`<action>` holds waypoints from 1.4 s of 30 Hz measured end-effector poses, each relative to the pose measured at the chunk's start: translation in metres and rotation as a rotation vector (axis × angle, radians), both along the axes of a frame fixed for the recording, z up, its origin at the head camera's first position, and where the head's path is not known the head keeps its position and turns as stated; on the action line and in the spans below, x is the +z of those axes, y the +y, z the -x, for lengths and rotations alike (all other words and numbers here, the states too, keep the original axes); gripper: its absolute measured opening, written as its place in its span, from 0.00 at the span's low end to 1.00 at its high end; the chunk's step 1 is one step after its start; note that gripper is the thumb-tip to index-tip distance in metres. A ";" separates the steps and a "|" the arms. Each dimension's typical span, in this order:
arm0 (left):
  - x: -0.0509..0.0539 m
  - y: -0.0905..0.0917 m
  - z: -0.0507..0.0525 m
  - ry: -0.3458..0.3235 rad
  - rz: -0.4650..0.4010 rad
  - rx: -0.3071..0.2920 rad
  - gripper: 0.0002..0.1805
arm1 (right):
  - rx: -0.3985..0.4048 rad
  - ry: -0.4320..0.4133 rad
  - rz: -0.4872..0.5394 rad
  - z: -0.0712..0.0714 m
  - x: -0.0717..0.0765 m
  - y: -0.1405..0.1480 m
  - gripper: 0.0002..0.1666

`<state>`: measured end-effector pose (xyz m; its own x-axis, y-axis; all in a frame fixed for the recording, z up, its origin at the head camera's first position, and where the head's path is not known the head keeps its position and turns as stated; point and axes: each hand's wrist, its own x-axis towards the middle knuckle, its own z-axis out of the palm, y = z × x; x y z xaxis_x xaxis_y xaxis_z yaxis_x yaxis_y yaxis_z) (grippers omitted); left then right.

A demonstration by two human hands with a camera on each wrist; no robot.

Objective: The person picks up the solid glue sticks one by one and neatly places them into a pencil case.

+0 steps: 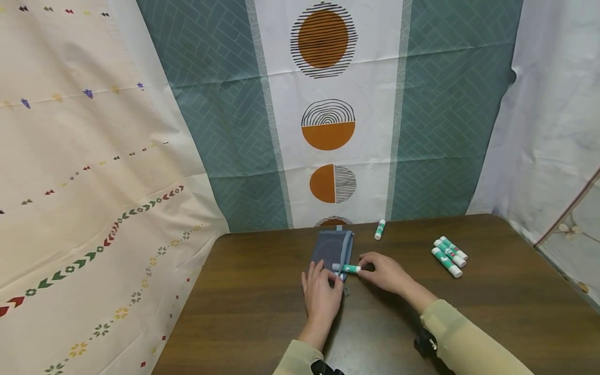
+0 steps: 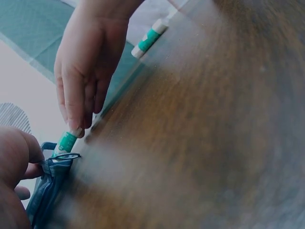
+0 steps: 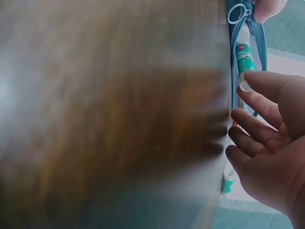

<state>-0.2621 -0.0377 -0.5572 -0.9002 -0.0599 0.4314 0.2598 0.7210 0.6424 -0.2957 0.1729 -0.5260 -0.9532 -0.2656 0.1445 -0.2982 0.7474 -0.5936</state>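
While the left hand (image 1: 321,294) is pinching the zippered pouch (image 1: 328,249) at lower centre, the right hand (image 1: 383,273) is gripping a glue stick (image 1: 350,269) between thumb and forefinger at the zip; level alignment is probably easing entry. Three glue sticks (image 1: 452,253) are lying lower right.

And here the mouth of the pouch (image 1: 330,247) is taken up by a green-and-white tube (image 1: 351,269), its near end hemmed in by the left hand (image 1: 322,294), its right side blocked by the right hand (image 1: 386,273)! Behind, passage is pinched between a lone tube (image 1: 380,229) and the hanging cloth (image 1: 328,83). Open tabletop (image 1: 253,291) is offered leftward; rightward, the way is interrupted by three grouped tubes (image 1: 450,253).
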 end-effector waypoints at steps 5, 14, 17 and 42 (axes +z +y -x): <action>0.001 0.001 -0.001 -0.002 0.005 -0.002 0.10 | -0.003 -0.025 0.013 0.002 -0.002 -0.003 0.04; 0.000 0.001 -0.001 0.000 0.004 0.004 0.10 | -0.007 -0.036 0.026 0.004 -0.003 -0.013 0.04; 0.000 0.001 -0.001 0.011 0.007 0.007 0.10 | 0.005 -0.023 0.029 0.005 -0.003 -0.016 0.05; -0.002 0.000 0.002 0.034 0.003 -0.019 0.08 | -0.007 -0.045 0.011 0.011 -0.004 -0.040 0.11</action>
